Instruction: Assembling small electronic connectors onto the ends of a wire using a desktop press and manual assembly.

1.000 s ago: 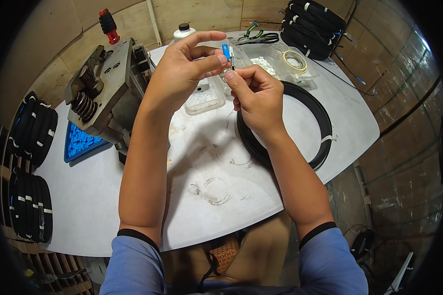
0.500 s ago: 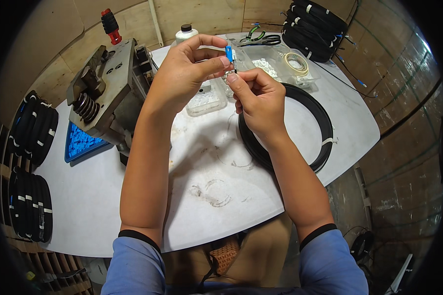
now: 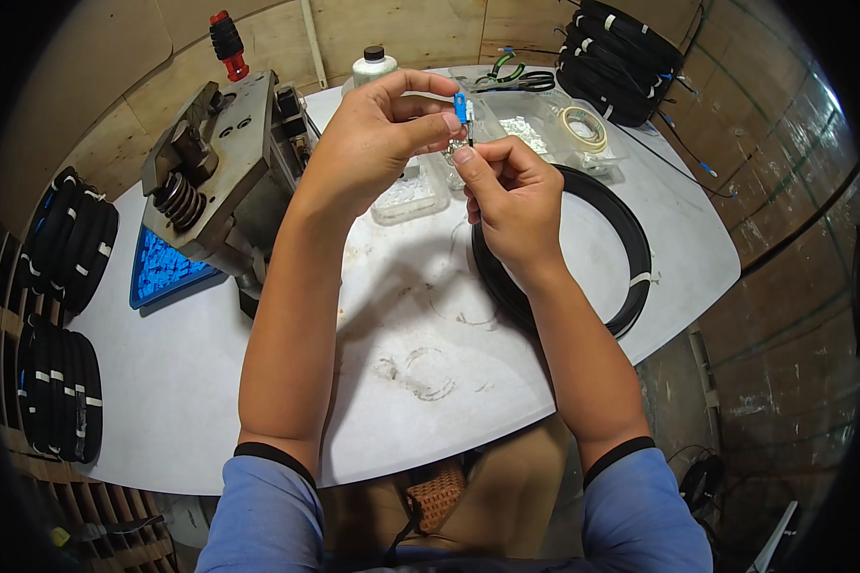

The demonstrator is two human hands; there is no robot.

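Above the far middle of the table, my left hand (image 3: 377,138) is closed, with a small blue plastic connector (image 3: 460,108) between thumb and fingertips. Just below it, my right hand (image 3: 518,201) pinches a thin black cable (image 3: 470,140) between thumb and forefinger. A small white part (image 3: 469,112) shows close against the blue connector at the cable's upper end; whether it sits inside the connector I cannot tell. Beneath my right forearm and beyond it lies a coil of black cable (image 3: 639,239) bound with a white tie.
A metal press-like machine (image 3: 229,143) stands left, beside a blue tray (image 3: 162,304) of blue pieces. Farther back are a capped bottle (image 3: 374,65), green-handled pliers (image 3: 506,69), a clear bin with a tape roll (image 3: 583,127), and a tub (image 3: 411,212). Stacked cable coils (image 3: 613,62) stand back right.
The whole view has shifted slightly, so everything on the table appears a little farther right. Both hands keep the same grip on the blue connector and the cable.
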